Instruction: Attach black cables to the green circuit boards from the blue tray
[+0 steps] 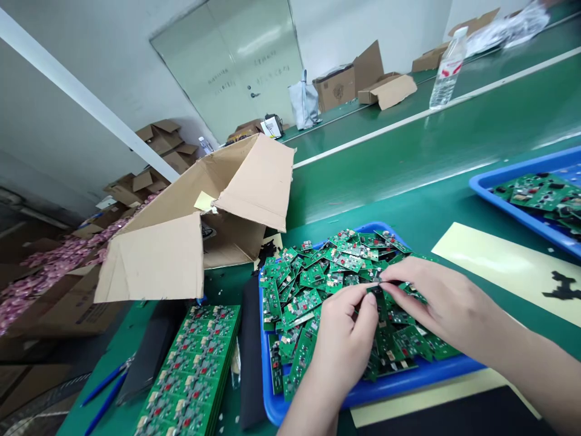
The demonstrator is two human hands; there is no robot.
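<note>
My left hand [347, 333] is closed, thumb and forefinger pinching a small green circuit board [377, 303] with a dark part on it. My right hand [445, 297] meets it from the right, its fingertips pinched on a small black piece [380, 283] at the board's upper end. The fingers hide most of both. Below the hands, a blue tray [272, 407] is heaped with loose green circuit boards [313, 275]. To the right lies a pale yellow sheet [490, 254] with a black cut-out piece [563, 287] on it.
Stacked circuit board panels [190, 369] and blue-handled pliers [106, 387] lie at left. An open cardboard box [154, 260] stands behind them. Another blue tray [521, 212] of boards is at right. Farther back stands a water bottle [449, 69]. A black sheet [463, 418] lies in front.
</note>
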